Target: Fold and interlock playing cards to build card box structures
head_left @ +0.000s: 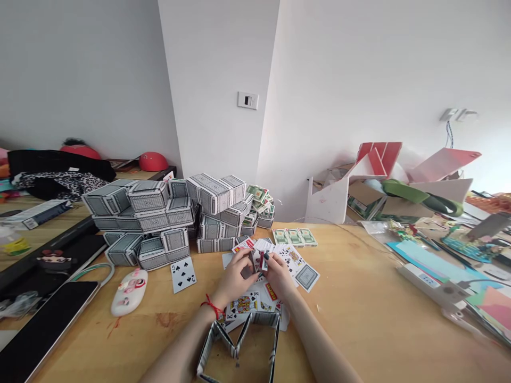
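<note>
Left hand (235,275) and right hand (280,272): fingers clamped on a card (261,260), beyond the card frame (262,318). Mouse (130,292) sits left of frame.

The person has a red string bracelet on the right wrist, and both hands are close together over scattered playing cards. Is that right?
Not quite: the head view shows the red string bracelet around the wrist of the left hand, not the right. Both that hand and the right hand are indeed close together over scattered playing cards.
</note>
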Motion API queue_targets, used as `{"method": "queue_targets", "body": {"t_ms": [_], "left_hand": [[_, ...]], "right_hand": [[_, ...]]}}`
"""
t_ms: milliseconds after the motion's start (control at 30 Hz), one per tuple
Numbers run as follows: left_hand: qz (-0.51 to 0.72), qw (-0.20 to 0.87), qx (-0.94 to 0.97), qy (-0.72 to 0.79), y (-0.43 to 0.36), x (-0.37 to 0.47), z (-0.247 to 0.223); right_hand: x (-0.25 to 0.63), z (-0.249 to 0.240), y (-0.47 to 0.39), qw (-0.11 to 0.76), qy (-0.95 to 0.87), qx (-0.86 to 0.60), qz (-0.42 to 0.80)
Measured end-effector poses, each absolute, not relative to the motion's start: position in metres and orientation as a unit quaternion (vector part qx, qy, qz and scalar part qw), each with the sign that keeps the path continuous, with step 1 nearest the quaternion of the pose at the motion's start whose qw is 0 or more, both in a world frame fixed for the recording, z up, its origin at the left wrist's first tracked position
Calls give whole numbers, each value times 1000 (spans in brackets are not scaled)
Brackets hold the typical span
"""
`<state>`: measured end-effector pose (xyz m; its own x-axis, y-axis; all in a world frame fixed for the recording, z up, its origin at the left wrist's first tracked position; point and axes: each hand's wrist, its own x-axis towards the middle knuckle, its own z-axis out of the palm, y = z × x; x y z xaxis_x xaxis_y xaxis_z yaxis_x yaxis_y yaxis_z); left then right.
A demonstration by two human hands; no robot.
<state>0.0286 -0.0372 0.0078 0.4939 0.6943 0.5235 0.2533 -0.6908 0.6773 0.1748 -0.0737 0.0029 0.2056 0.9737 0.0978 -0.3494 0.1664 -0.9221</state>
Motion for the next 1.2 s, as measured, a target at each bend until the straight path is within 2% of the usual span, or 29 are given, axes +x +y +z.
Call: {"method": "queue_targets", "body": {"t_ms": [300, 933, 1033, 1200], "left_hand": [[428, 170, 855, 238, -42, 28, 11], [416, 166, 864, 228, -41, 26, 12], [412, 183, 864, 223, -41, 26, 12], [404, 230, 861, 205, -41, 26, 11]], "right_hand": [[175, 6, -73, 635, -440, -458, 439], [177, -1, -73, 595, -476, -457, 459], [175, -1, -75, 621, -451, -454, 453], [170, 7, -80, 615, -409, -425, 523]]}}
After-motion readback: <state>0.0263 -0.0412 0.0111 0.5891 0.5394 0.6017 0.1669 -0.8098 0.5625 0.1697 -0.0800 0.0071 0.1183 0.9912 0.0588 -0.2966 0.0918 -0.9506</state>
